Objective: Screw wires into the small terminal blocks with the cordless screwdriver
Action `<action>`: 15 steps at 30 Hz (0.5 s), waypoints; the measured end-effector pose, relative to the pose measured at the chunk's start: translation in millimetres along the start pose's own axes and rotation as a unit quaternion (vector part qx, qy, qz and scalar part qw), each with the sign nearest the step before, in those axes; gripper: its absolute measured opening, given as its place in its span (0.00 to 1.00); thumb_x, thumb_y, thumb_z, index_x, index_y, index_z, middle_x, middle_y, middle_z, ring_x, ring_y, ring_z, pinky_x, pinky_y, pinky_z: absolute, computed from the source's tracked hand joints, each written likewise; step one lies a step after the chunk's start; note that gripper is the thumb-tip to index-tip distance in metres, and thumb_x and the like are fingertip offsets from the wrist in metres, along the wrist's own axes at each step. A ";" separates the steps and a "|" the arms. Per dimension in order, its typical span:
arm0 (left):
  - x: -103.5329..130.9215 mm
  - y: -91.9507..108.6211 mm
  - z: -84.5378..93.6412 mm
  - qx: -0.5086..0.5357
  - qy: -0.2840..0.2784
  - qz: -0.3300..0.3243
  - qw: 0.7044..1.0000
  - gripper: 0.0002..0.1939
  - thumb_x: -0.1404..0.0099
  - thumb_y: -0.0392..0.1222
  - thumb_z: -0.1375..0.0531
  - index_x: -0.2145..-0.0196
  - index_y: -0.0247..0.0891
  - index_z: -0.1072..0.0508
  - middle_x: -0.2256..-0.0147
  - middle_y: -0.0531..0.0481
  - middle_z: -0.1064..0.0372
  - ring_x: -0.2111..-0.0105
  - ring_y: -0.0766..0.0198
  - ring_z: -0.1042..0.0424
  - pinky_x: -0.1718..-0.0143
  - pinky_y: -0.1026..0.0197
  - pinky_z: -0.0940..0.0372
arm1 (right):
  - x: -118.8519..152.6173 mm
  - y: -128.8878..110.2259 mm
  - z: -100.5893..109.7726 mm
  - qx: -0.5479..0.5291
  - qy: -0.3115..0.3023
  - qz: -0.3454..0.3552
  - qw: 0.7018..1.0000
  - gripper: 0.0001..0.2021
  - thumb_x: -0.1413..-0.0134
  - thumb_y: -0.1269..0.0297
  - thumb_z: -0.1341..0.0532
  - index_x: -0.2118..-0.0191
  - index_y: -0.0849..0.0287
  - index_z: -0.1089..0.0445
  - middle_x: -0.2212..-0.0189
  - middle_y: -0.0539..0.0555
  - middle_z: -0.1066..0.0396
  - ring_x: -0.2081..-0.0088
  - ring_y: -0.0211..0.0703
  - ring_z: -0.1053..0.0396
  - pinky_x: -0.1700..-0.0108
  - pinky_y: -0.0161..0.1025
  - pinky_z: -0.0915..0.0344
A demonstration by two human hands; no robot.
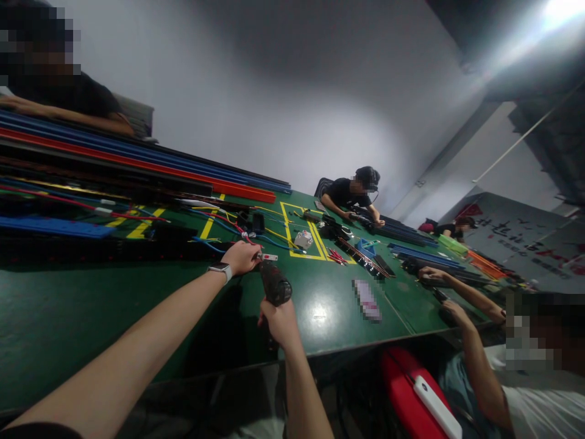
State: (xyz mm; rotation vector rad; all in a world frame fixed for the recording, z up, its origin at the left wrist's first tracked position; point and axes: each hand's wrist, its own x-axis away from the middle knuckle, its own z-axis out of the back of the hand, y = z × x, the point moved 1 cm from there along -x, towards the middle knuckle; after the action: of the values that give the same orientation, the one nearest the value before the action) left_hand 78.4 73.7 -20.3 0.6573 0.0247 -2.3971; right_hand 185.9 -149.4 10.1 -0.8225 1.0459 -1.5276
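My right hand [281, 320] is wrapped around the handle of a black power screwdriver [274, 283], its nose turned away from me over the green table. At the front of the tool, my left hand [242, 257] has its fingers pinched together; what they hold is hidden. A small white piece with a red mark [269, 257] shows beside those fingertips. Just left of that hand, a long black bar [114, 253] lies on the table. Red, blue and yellow wires [233, 227] run behind my left hand towards a small black block [257, 222].
Long blue and orange strips [247, 190] are stacked at the far left. A grey-white block [303, 239], red-handled tools [337, 256], a blue box [365, 247] and a phone [366, 300] lie rightwards. Co-workers sit around the green table [315, 326]; one's hands [434, 277] work at right.
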 end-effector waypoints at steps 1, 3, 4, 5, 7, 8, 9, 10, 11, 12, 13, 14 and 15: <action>0.0 0.0 0.2 0.002 0.003 -0.001 1.000 0.13 0.38 0.49 0.45 0.61 0.40 0.27 0.64 0.42 0.24 0.60 0.51 0.26 0.56 0.51 0.39 | 0.0 0.3 0.0 0.003 0.000 0.001 1.000 0.08 0.54 0.69 0.46 0.79 0.58 0.34 0.81 0.50 0.31 0.76 0.39 0.32 0.72 0.32 0.39; 0.0 -0.2 0.3 0.007 0.008 -0.004 1.000 0.13 0.38 0.48 0.45 0.60 0.40 0.27 0.63 0.42 0.24 0.60 0.51 0.26 0.55 0.51 0.39 | 0.0 0.5 0.0 0.008 -0.005 0.003 1.000 0.08 0.53 0.69 0.46 0.79 0.58 0.34 0.81 0.50 0.31 0.76 0.39 0.32 0.73 0.32 0.39; -0.1 -0.4 0.2 0.009 0.009 -0.005 1.000 0.13 0.38 0.48 0.45 0.61 0.40 0.27 0.63 0.42 0.24 0.59 0.51 0.26 0.55 0.51 0.38 | 0.0 0.3 0.1 0.009 -0.007 0.004 1.000 0.08 0.53 0.69 0.46 0.79 0.58 0.34 0.82 0.50 0.31 0.76 0.39 0.32 0.72 0.32 0.39; -0.3 -0.7 -0.1 0.011 0.008 -0.005 1.000 0.12 0.38 0.48 0.45 0.61 0.40 0.27 0.63 0.42 0.24 0.60 0.51 0.25 0.55 0.51 0.38 | 0.1 -0.1 0.3 0.011 -0.008 0.006 1.000 0.08 0.53 0.69 0.46 0.79 0.58 0.34 0.81 0.50 0.31 0.76 0.39 0.32 0.72 0.32 0.39; -0.9 -1.2 -0.7 0.014 0.004 -0.006 1.000 0.12 0.37 0.48 0.45 0.62 0.40 0.27 0.63 0.42 0.24 0.60 0.52 0.25 0.55 0.51 0.38 | 0.4 -1.5 0.6 0.016 -0.008 0.008 1.000 0.08 0.54 0.70 0.46 0.79 0.58 0.34 0.81 0.50 0.30 0.75 0.39 0.32 0.71 0.32 0.39; -1.2 -1.3 -0.8 0.015 0.001 -0.005 1.000 0.13 0.37 0.48 0.45 0.62 0.40 0.27 0.63 0.42 0.23 0.60 0.52 0.25 0.55 0.51 0.38 | 0.7 -2.3 0.7 0.020 -0.007 0.008 1.000 0.08 0.54 0.70 0.46 0.80 0.58 0.34 0.81 0.50 0.30 0.75 0.39 0.32 0.71 0.32 0.39; -1.5 -1.3 -0.8 0.018 0.000 -0.004 1.000 0.13 0.37 0.48 0.45 0.62 0.40 0.27 0.63 0.42 0.23 0.60 0.52 0.25 0.54 0.51 0.38 | 1.0 -3.3 0.6 0.024 -0.006 0.005 1.000 0.08 0.54 0.70 0.46 0.80 0.58 0.34 0.81 0.50 0.30 0.75 0.39 0.31 0.71 0.32 0.38; -1.7 -1.2 -0.6 0.021 -0.001 -0.003 1.000 0.13 0.37 0.49 0.45 0.62 0.40 0.27 0.63 0.42 0.23 0.59 0.52 0.25 0.54 0.52 0.38 | 1.3 -4.4 0.4 0.027 -0.005 0.002 1.000 0.08 0.53 0.70 0.46 0.79 0.58 0.34 0.81 0.50 0.30 0.75 0.39 0.31 0.71 0.31 0.38; -1.8 -1.0 -0.2 0.024 -0.001 -0.001 1.000 0.13 0.37 0.49 0.45 0.62 0.40 0.26 0.63 0.42 0.23 0.59 0.52 0.25 0.54 0.52 0.38 | 1.5 -5.4 0.2 0.031 -0.003 -0.003 1.000 0.08 0.53 0.70 0.46 0.79 0.58 0.34 0.81 0.50 0.30 0.75 0.39 0.31 0.71 0.31 0.38; -1.9 -0.6 0.4 0.027 -0.001 0.000 1.000 0.13 0.37 0.49 0.45 0.62 0.40 0.26 0.64 0.41 0.23 0.59 0.52 0.25 0.55 0.52 0.38 | 1.7 -6.3 0.0 0.034 0.000 -0.008 0.999 0.08 0.53 0.70 0.46 0.79 0.58 0.34 0.81 0.50 0.30 0.75 0.39 0.32 0.71 0.31 0.38; -1.9 -0.3 0.9 0.029 -0.001 0.001 1.000 0.14 0.37 0.49 0.45 0.62 0.40 0.26 0.64 0.41 0.23 0.59 0.52 0.25 0.55 0.52 0.38 | 1.7 -7.1 -0.2 0.037 0.003 -0.013 0.999 0.09 0.53 0.70 0.47 0.79 0.58 0.34 0.81 0.50 0.30 0.75 0.39 0.32 0.71 0.31 0.38; -1.8 0.0 1.5 0.030 -0.001 0.001 1.000 0.14 0.37 0.49 0.46 0.62 0.40 0.26 0.64 0.41 0.23 0.60 0.52 0.25 0.55 0.52 0.38 | 1.7 -7.6 -0.4 0.038 0.005 -0.016 0.999 0.09 0.53 0.70 0.47 0.79 0.58 0.35 0.81 0.50 0.30 0.75 0.39 0.31 0.71 0.31 0.38; -1.8 0.3 1.9 0.030 0.000 0.002 1.000 0.14 0.37 0.50 0.46 0.62 0.40 0.26 0.64 0.41 0.23 0.60 0.52 0.25 0.55 0.52 0.38 | 1.7 -7.9 -0.4 0.038 0.006 -0.016 0.999 0.09 0.53 0.70 0.47 0.80 0.58 0.35 0.81 0.50 0.30 0.75 0.39 0.31 0.71 0.31 0.38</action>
State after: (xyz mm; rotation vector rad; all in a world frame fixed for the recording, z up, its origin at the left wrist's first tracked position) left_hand 78.9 74.2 -17.8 0.6831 -0.0485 -2.4023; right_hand 182.3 -150.5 17.2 -0.7809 0.9808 -1.5912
